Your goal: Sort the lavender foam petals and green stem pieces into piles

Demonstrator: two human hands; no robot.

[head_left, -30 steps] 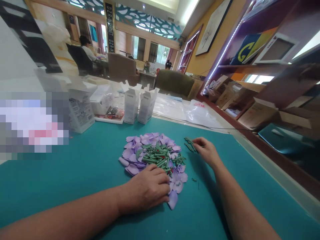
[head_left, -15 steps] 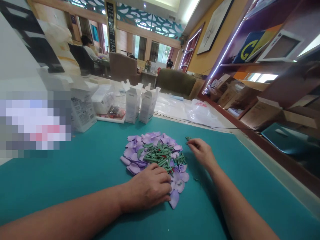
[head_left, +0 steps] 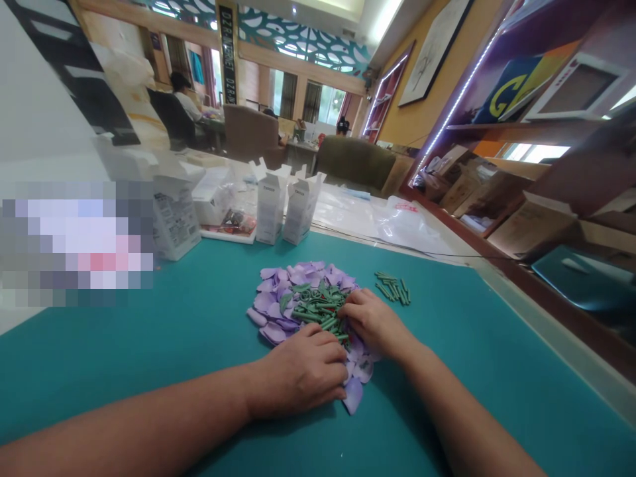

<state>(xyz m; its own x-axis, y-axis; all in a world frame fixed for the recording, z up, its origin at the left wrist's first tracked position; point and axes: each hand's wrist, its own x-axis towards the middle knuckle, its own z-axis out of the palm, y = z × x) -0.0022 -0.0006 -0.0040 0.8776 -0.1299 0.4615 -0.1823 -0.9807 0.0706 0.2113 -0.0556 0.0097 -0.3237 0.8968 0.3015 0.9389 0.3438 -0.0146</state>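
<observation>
The left hand lies on the purple petals, fingers curved. The right hand's fingers, slightly bent, touch green stems; their grip I cannot tell.

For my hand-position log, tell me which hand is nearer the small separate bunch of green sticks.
Right. The right hand is at the petal pile, just left and short of the green sticks; the left hand is farther left, at the pile's near edge.
</observation>
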